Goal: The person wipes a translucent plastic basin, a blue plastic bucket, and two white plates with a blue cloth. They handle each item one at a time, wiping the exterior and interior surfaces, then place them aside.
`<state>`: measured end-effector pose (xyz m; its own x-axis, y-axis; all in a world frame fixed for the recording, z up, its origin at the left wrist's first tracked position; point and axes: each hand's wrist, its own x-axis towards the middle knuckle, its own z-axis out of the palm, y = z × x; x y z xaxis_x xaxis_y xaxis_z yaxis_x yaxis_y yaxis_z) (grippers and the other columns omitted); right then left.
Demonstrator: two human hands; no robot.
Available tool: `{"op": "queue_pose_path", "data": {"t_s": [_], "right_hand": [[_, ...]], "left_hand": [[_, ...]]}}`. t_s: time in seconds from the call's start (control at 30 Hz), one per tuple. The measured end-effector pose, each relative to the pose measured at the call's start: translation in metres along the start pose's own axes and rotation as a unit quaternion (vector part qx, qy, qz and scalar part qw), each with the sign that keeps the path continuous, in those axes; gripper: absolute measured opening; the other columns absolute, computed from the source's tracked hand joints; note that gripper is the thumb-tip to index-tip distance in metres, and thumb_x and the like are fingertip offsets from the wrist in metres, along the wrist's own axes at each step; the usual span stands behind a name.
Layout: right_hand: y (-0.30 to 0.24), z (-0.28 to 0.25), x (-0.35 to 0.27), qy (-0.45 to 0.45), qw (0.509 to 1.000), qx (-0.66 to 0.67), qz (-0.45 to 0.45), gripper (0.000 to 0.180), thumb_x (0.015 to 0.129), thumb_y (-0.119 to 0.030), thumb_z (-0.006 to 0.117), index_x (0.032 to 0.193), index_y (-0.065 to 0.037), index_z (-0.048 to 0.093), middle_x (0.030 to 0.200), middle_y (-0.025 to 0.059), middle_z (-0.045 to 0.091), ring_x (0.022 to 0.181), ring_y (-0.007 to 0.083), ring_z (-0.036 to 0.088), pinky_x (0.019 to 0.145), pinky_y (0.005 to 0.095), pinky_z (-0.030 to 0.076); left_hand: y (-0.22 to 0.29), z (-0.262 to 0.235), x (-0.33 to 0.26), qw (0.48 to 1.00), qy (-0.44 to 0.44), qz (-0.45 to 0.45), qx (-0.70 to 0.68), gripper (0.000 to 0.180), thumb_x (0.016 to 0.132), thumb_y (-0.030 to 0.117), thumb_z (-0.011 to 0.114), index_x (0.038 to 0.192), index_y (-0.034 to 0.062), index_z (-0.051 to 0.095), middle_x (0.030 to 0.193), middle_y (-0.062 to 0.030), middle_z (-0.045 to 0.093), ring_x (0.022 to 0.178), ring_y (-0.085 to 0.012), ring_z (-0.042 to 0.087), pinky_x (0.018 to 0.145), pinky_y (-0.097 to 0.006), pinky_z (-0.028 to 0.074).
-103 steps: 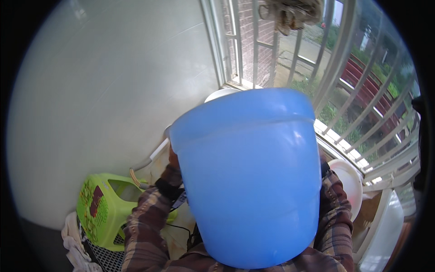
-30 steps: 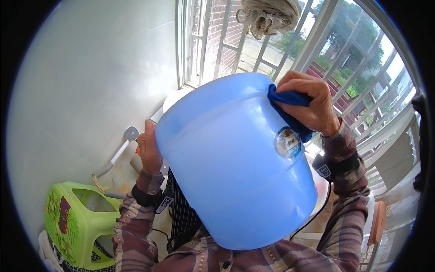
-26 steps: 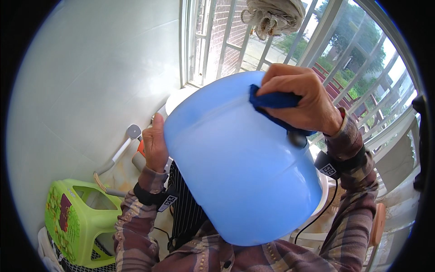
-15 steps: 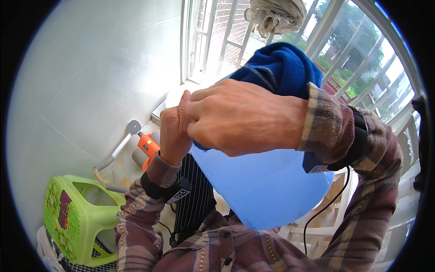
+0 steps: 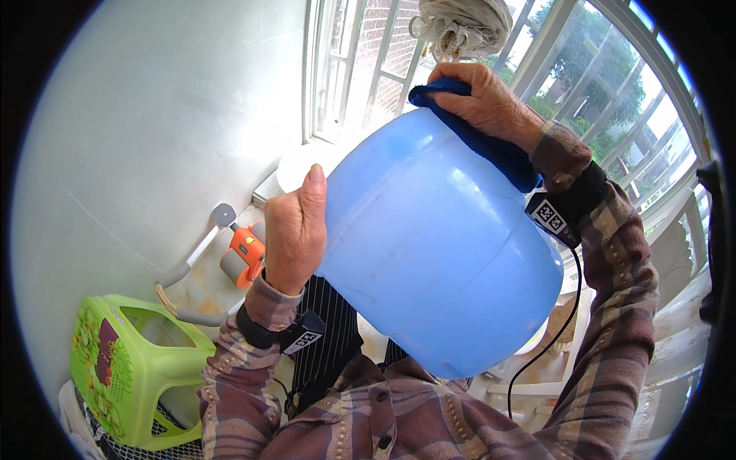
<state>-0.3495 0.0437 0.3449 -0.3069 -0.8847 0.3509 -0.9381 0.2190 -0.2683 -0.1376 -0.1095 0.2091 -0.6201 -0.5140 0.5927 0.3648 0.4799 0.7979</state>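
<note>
A white wall [image 5: 153, 115] is filling the space to the left of my fingers, and a barred window [image 5: 360, 69] with trees behind it is running across the top and right. A mop head [image 5: 460, 27] is hanging just above my right hand.

I am holding a large translucent blue bottle [image 5: 437, 245] up between both hands, in front of my chest. Its long axis is running diagonally, from upper left, away from me, to lower right, toward my plaid shirt [image 5: 399, 414]. I cannot tell which end is the neck.

My left hand [image 5: 295, 230] is lying flat against the bottle's left flank. Its fingers [image 5: 313, 192] are lying together and pointing upward, pressed on the plastic rather than wrapped round it. The bottle is lying directly to the right of these fingers.

My right hand [image 5: 483, 103] is sitting on the bottle's upper far end. Its fingers are curled and clamped on a dark blue cloth [image 5: 491, 149], which is trapped between the palm and the bottle wall. The cloth is trailing down the right shoulder of the bottle toward my wrist. From these fingers, the bottle body is lying below and to the left.

The right hand is nearer the top end; the left hand is nearer the middle of the body.

Below my left fingers, well apart, a green plastic stool [image 5: 130, 360] is standing on the floor. An orange-and-white tool [image 5: 241, 253] is lying beside the left wrist, near the wall.
</note>
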Motion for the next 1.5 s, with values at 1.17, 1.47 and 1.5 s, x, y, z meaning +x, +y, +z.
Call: {"op": "queue_pose_path", "data": {"t_s": [1.17,1.47,1.5], "right_hand": [[-0.001,-0.004,-0.074,-0.032,0.990,-0.079,-0.113,0.036,0.095,-0.034,0.056,0.128,-0.020,0.058,0.100,0.0113,0.051,0.096,0.0229,0.054,0.084,0.0334,0.049],[0.037,-0.008,-0.076,0.003,0.995,-0.059,-0.085,0.037,0.096,-0.037,0.053,0.122,-0.012,0.062,0.101,0.0155,0.060,0.094,0.0252,0.059,0.083,0.0346,0.052],[0.038,-0.010,-0.078,-0.008,0.996,-0.082,-0.045,0.038,0.097,-0.036,0.052,0.122,-0.010,0.061,0.106,0.0176,0.061,0.095,0.0271,0.062,0.084,0.0376,0.053]], "left_hand": [[-0.097,-0.028,-0.011,0.987,-0.124,-0.073,-0.075,0.047,0.100,0.043,0.042,0.088,-0.0001,0.056,0.072,0.0002,0.052,0.064,-0.0082,0.046,0.056,-0.023,0.037],[-0.077,-0.017,-0.066,0.997,0.012,-0.039,-0.071,0.058,0.086,0.055,0.063,0.076,-0.0018,0.053,0.065,0.0017,0.048,0.061,-0.0088,0.044,0.054,-0.027,0.037],[-0.058,-0.021,-0.066,0.996,-0.019,-0.067,-0.060,0.059,0.086,0.054,0.062,0.082,-0.0043,0.056,0.071,-0.0016,0.054,0.064,-0.0105,0.051,0.059,-0.027,0.042]]}}
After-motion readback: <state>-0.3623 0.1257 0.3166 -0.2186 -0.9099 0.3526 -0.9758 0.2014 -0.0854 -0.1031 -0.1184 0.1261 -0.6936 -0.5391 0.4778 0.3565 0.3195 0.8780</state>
